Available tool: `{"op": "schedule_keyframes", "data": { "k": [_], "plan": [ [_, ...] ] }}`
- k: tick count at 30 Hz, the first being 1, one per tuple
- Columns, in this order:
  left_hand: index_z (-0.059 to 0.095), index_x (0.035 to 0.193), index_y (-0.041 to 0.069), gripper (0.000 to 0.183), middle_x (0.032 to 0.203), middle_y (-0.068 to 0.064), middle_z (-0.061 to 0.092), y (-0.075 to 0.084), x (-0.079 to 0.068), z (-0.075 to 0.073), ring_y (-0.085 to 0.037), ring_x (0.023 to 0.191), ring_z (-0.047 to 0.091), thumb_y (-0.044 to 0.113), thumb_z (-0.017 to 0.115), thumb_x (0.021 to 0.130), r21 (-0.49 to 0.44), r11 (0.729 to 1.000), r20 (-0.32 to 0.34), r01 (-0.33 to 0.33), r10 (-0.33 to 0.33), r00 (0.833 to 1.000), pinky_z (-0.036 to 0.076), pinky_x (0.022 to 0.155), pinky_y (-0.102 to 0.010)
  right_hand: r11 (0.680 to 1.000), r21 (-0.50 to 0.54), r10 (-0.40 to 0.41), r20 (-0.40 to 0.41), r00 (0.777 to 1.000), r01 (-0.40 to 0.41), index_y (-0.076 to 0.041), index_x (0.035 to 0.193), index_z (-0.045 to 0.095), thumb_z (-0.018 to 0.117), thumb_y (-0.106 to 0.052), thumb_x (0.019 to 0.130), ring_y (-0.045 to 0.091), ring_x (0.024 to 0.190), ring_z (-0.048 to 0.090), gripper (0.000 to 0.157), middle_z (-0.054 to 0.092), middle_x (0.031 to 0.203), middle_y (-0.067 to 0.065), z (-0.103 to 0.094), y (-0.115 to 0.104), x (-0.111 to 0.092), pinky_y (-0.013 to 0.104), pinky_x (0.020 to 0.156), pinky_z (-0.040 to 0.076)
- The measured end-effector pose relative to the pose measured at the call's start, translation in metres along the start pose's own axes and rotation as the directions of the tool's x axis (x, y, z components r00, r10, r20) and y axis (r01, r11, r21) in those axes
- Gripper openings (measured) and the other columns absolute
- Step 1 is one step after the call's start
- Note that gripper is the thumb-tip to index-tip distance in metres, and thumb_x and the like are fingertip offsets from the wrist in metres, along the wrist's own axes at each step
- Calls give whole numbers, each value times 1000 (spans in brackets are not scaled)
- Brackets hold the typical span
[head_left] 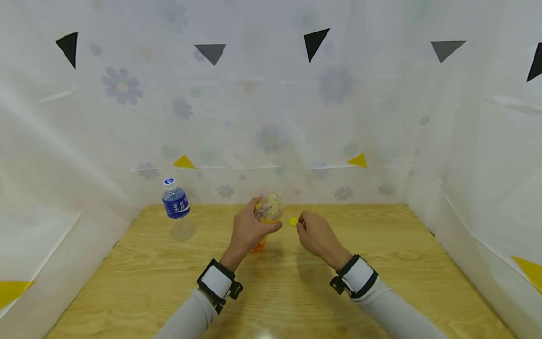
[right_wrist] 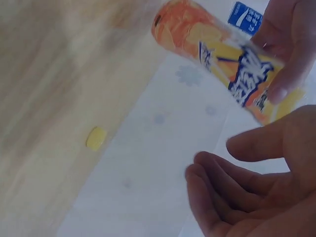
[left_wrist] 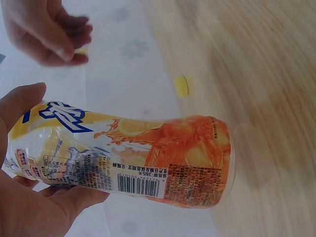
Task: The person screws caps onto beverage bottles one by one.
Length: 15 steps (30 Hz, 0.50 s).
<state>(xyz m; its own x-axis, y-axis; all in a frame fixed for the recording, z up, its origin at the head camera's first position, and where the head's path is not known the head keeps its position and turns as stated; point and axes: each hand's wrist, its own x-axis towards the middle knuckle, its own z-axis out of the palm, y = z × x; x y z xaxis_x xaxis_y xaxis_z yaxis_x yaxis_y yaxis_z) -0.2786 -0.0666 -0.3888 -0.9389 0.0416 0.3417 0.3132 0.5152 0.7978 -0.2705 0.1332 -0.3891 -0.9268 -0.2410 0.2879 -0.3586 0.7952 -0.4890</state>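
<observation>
My left hand (head_left: 250,228) grips the upper part of a drink bottle (left_wrist: 163,163), thumb and fingers round its sides. The bottle has a yellow and orange label with fruit pictures, and its clear neck has no cap on it. In the head view it leans slightly to the right. To the right, a small yellow bottle cap (right_wrist: 96,138) lies on the table. My right hand (head_left: 317,235) is just beside that cap in the head view. Its fingers (right_wrist: 212,182) are loosely bent, and the right wrist view shows nothing between them and the thumb.
A clear water bottle (head_left: 176,205) with a blue label and white cap stands at the table's left. White flowered sheeting (head_left: 271,113) with triangle flags closes off the back and both sides of the wooden table (head_left: 279,301).
</observation>
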Motion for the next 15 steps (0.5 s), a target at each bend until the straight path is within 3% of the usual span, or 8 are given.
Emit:
{"op": "schedule_keyframes", "data": {
  "k": [7,11,15],
  "plan": [
    [57,142,15,79,116,-10,70,4,-1,1,-23,95,68,35,90,74,-13,1000,14,-8,8,1000,57,75,-38,998,-55,-51,-138,989,44,6,111,62,51,-14,105,23,64,60,23,66,82,16,-2,5,55,38,62,52],
    [57,141,15,78,117,-10,70,5,-1,1,-24,95,68,35,91,73,2,1000,12,-20,20,1000,58,74,-39,997,-76,0,-128,992,-10,8,123,59,52,-19,105,38,88,68,33,69,102,26,13,15,80,49,80,56],
    [58,140,15,77,116,-10,70,6,-1,4,-24,95,68,34,91,73,1,999,12,-36,36,999,57,75,-39,988,-129,76,-73,994,-85,9,136,53,52,-21,103,47,105,64,44,64,119,32,42,34,89,56,91,53]
  ]
}}
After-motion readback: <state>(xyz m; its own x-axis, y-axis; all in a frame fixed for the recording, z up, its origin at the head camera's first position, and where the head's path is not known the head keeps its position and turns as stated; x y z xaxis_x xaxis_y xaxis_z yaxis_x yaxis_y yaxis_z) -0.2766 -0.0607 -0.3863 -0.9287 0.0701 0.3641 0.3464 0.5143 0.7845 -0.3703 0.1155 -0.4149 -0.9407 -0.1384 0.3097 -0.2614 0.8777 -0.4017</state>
